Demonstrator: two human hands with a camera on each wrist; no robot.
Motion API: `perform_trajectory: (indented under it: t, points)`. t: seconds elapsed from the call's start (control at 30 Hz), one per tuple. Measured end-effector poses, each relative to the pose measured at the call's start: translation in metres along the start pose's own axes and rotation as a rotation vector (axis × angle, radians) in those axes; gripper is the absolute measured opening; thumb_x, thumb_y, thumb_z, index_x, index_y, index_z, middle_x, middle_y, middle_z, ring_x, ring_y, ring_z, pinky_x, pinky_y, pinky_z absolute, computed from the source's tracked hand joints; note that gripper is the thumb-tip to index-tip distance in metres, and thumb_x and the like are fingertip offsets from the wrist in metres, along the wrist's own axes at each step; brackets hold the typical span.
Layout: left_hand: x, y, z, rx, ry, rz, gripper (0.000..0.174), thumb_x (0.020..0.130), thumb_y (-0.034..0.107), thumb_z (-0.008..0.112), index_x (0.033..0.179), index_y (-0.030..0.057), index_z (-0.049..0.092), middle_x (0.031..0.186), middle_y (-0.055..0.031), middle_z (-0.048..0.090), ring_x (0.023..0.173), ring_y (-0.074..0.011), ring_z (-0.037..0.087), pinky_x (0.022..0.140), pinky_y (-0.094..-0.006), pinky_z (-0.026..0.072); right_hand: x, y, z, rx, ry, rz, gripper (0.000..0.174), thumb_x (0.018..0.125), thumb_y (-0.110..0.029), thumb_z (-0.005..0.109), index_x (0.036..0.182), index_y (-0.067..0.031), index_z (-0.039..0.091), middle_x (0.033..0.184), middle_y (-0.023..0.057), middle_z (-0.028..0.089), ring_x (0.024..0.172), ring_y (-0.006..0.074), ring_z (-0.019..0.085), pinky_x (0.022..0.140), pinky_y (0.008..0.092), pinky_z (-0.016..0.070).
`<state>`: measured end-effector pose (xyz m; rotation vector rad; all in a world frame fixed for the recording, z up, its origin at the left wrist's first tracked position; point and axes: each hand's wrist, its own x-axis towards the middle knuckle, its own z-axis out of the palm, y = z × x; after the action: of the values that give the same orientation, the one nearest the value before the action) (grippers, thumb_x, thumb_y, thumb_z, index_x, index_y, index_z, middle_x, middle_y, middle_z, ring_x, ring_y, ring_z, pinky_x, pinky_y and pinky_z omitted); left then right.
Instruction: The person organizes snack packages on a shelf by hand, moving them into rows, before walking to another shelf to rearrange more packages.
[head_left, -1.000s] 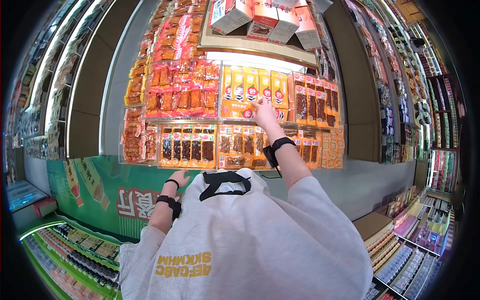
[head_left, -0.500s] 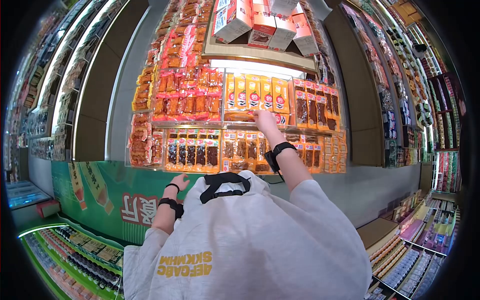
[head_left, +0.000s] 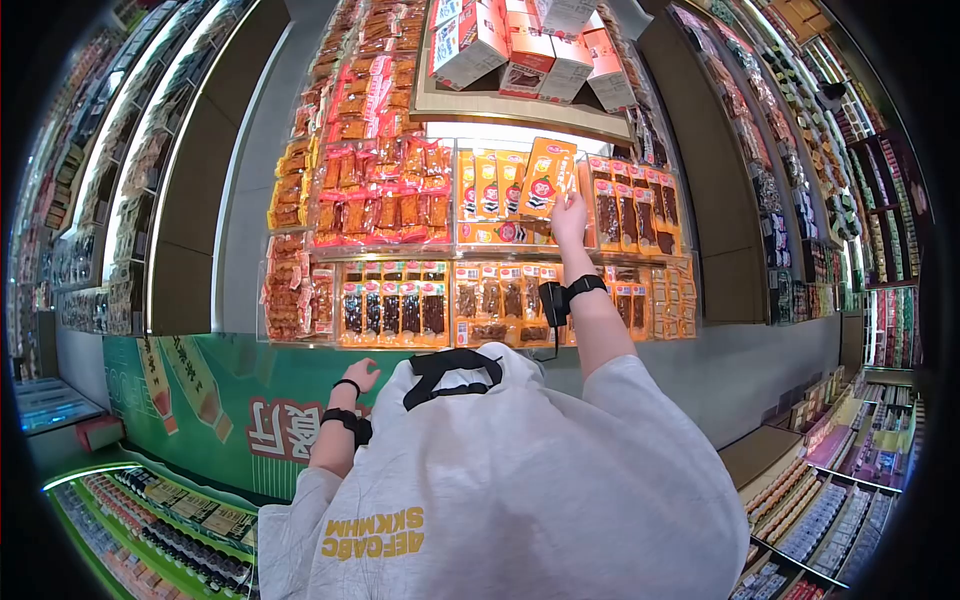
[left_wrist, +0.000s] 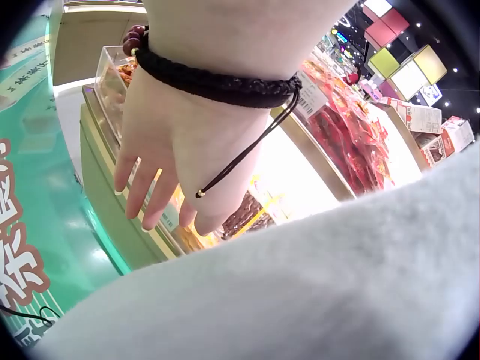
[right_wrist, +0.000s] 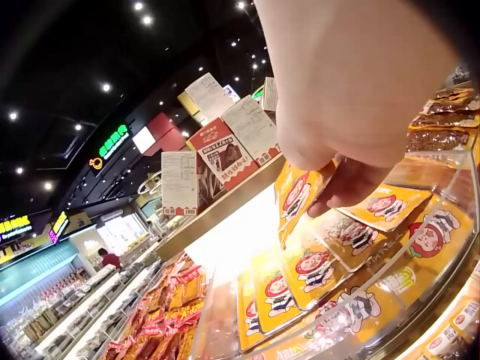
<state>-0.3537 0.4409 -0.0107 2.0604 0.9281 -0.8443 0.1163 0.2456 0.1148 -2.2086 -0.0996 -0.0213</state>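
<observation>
In my right hand [head_left: 570, 218] I hold an orange snack packet [head_left: 549, 178] by its lower right corner, with a red cartoon figure printed on it. The packet tilts above a row of matching orange packets [head_left: 486, 186] in a clear compartment. From the right wrist, the held packet [right_wrist: 293, 199] partly hides behind my hand, and more packets [right_wrist: 313, 268] lie below it. My left hand [head_left: 364, 375] hangs low beside the display's front edge, holding nothing. Its fingers [left_wrist: 141, 184] point downward, loosely spread, in the left wrist view.
Red-wrapped snacks [head_left: 385, 200] fill the compartment to the left, and dark strips in orange packs [head_left: 635, 215] the one to the right. A lower front row holds more packs [head_left: 393, 305]. White-and-red boxes [head_left: 530, 60] stand on a raised shelf behind. Clear dividers separate the compartments.
My right hand, earlier low at the compartment's front, has moved up and right, and an orange packet is now raised in it. My left hand stays low near the front edge.
</observation>
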Motion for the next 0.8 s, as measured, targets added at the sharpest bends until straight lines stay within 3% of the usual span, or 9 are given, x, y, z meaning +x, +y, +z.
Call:
perform_trajectory:
  t: [0.13, 0.2, 0.3, 0.43, 0.57, 0.6, 0.7, 0.73, 0.8]
  points:
    - [-0.001, -0.011, 0.007, -0.014, 0.006, -0.016, 0.046, 0.082, 0.037, 0.06, 0.119, 0.0103, 0.057, 0.107, -0.0168, 0.064, 0.104, -0.031, 0.06, 0.092, -0.0389, 0.0474, 0.006, 0.022, 0.021, -0.116, 0.007, -0.03, 0.026, 0.086, -0.018, 0.059, 0.1, 0.0042, 0.057, 0.091, 0.024, 0.063, 0.086, 0.0368, 0.063, 0.075, 0.0432, 0.0476]
    - [-0.003, -0.016, 0.011, -0.034, 0.009, -0.033, 0.045, 0.082, 0.037, 0.06, 0.119, 0.0105, 0.057, 0.107, -0.0171, 0.064, 0.104, -0.031, 0.06, 0.092, -0.0389, 0.0473, 0.007, 0.038, 0.04, 0.007, -0.028, -0.019, 0.027, 0.087, -0.018, 0.058, 0.102, 0.004, 0.055, 0.095, 0.0241, 0.063, 0.09, 0.0372, 0.062, 0.077, 0.0427, 0.0472]
    - [-0.008, -0.022, 0.016, -0.045, 0.016, -0.055, 0.044, 0.082, 0.037, 0.06, 0.118, 0.011, 0.058, 0.107, -0.0173, 0.064, 0.104, -0.031, 0.06, 0.092, -0.0389, 0.0472, -0.021, 0.002, 0.036, 0.02, -0.197, -0.018, 0.026, 0.088, -0.017, 0.056, 0.104, 0.0038, 0.054, 0.098, 0.0241, 0.063, 0.092, 0.0372, 0.061, 0.08, 0.0426, 0.0468]
    - [-0.017, -0.018, 0.016, -0.072, 0.027, -0.094, 0.044, 0.083, 0.037, 0.06, 0.118, 0.0119, 0.058, 0.109, -0.017, 0.064, 0.105, -0.0309, 0.06, 0.093, -0.0389, 0.047, -0.024, 0.005, 0.073, 0.056, -0.342, 0.096, 0.03, 0.088, -0.017, 0.055, 0.11, 0.004, 0.054, 0.103, 0.024, 0.062, 0.1, 0.0354, 0.061, 0.086, 0.0406, 0.0471]
    - [-0.026, -0.014, 0.018, -0.1, 0.012, -0.126, 0.045, 0.082, 0.037, 0.06, 0.12, 0.0122, 0.057, 0.109, -0.0161, 0.064, 0.105, -0.0308, 0.06, 0.094, -0.0389, 0.0468, -0.025, -0.013, 0.09, -0.062, -0.356, 0.001, 0.032, 0.088, -0.015, 0.056, 0.114, 0.004, 0.054, 0.106, 0.0242, 0.062, 0.1, 0.0356, 0.061, 0.088, 0.0411, 0.0473]
    - [-0.027, -0.016, 0.02, -0.095, 0.014, -0.121, 0.045, 0.082, 0.037, 0.06, 0.12, 0.0121, 0.057, 0.109, -0.0161, 0.064, 0.105, -0.0309, 0.059, 0.094, -0.039, 0.0469, -0.021, -0.007, 0.104, 0.057, -0.372, 0.075, 0.027, 0.088, -0.012, 0.055, 0.11, 0.0044, 0.054, 0.094, 0.0219, 0.064, 0.079, 0.0305, 0.066, 0.067, 0.0397, 0.0538]
    - [-0.033, -0.014, 0.02, -0.08, 0.02, -0.124, 0.045, 0.083, 0.037, 0.059, 0.121, 0.0119, 0.057, 0.109, -0.0164, 0.064, 0.105, -0.0312, 0.059, 0.094, -0.0391, 0.047, -0.009, 0.02, 0.145, 0.008, -0.47, -0.058, 0.03, 0.088, -0.008, 0.052, 0.116, 0.0037, 0.052, 0.1, 0.0226, 0.063, 0.085, 0.0323, 0.066, 0.072, 0.0392, 0.0533]
    - [-0.033, -0.016, 0.022, -0.11, 0.0, -0.145, 0.046, 0.083, 0.037, 0.059, 0.121, 0.0121, 0.057, 0.108, -0.0164, 0.064, 0.105, -0.0314, 0.059, 0.093, -0.0392, 0.0471, -0.015, -0.004, 0.124, -0.222, -0.474, -0.217, 0.033, 0.088, -0.006, 0.048, 0.12, 0.0028, 0.05, 0.103, 0.0214, 0.063, 0.084, 0.0317, 0.067, 0.062, 0.0363, 0.0555]
    - [-0.029, -0.024, 0.03, -0.139, 0.003, -0.147, 0.044, 0.083, 0.036, 0.059, 0.12, 0.0121, 0.058, 0.105, -0.0161, 0.065, 0.103, -0.0312, 0.061, 0.092, -0.039, 0.0478, -0.024, -0.033, 0.104, -0.179, -0.493, -0.121, 0.035, 0.086, -0.004, 0.046, 0.12, 0.002, 0.05, 0.105, 0.0229, 0.063, 0.084, 0.0324, 0.067, 0.065, 0.0378, 0.0551]
